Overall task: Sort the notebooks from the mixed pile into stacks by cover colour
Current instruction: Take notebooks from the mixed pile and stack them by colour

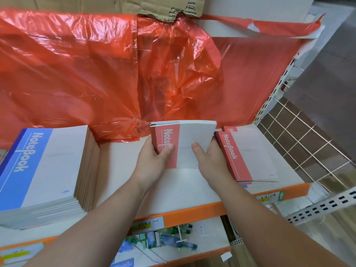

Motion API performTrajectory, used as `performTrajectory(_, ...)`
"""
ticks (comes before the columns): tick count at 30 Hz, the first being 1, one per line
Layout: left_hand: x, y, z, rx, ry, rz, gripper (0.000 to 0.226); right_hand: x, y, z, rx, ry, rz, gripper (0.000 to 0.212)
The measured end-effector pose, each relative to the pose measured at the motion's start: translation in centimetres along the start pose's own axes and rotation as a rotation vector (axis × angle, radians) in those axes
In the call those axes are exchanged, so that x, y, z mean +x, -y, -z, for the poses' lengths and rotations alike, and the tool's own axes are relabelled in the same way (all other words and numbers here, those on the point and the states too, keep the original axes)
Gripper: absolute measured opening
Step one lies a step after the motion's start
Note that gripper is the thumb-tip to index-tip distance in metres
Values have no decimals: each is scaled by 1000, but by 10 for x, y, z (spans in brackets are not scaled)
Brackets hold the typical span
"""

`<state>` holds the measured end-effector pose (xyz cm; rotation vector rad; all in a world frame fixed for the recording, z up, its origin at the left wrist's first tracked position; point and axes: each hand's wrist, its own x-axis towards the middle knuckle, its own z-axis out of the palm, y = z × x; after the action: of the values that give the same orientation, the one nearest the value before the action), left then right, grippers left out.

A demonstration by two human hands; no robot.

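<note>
Both my hands hold a small bundle of notebooks (189, 137) upright on the white shelf (173, 191); its front cover has a red band. My left hand (154, 157) grips its left edge, thumb on the red band. My right hand (209, 158) grips its right edge, thumb on the white cover. A tall stack of blue-cover notebooks (41, 170) lies at the left. To the right lies a low pile (246, 155) with a red-cover notebook on top and blue edges showing beneath it.
Crumpled red plastic sheeting (115, 70) covers the back of the shelf, with cardboard (167, 6) above it. A white wire grid (300, 143) closes the right side. The shelf's orange front edge (192, 211) carries price labels. A lower shelf holds small bottles (165, 239).
</note>
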<state>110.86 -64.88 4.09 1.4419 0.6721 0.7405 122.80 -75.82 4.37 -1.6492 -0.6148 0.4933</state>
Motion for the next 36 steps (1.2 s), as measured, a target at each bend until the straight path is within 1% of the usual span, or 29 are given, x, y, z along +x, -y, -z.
performTrajectory(4,1,0,-1,43,-9,1,27,3,-4,-3,-18,-12,1,23)
performTrajectory(7,0,9,0,131,-3,15,38,1,-17,-5,-117,7,-44,26)
performTrajectory(10,4,13,0,161,-7,30,36,2,-23,-7,-145,-25,-54,19)
performTrajectory(12,7,14,-1,160,-28,43,34,2,-21,-9,-139,-36,-38,17)
performTrajectory(15,9,17,-4,171,-78,37,32,0,-17,-10,-89,-49,-63,14)
performTrajectory(18,8,17,-6,183,-88,41,32,-2,-15,-12,-67,-54,-66,17)
performTrajectory(21,7,17,-5,192,-95,42,34,-3,-14,-10,-87,-40,-66,19)
performTrajectory(25,4,11,-7,207,-90,54,33,-1,-16,-4,-157,22,-75,17)
performTrajectory(27,0,1,-7,221,-105,57,30,-1,-11,0,-203,45,-52,14)
performTrajectory(31,-11,-26,6,270,-200,46,25,-5,12,0,-249,93,56,8)
performTrajectory(33,-20,-41,22,317,-229,46,23,-9,28,-8,-248,121,112,8)
performTrajectory(36,-35,-64,52,360,-258,49,18,-16,52,-29,-210,191,138,11)
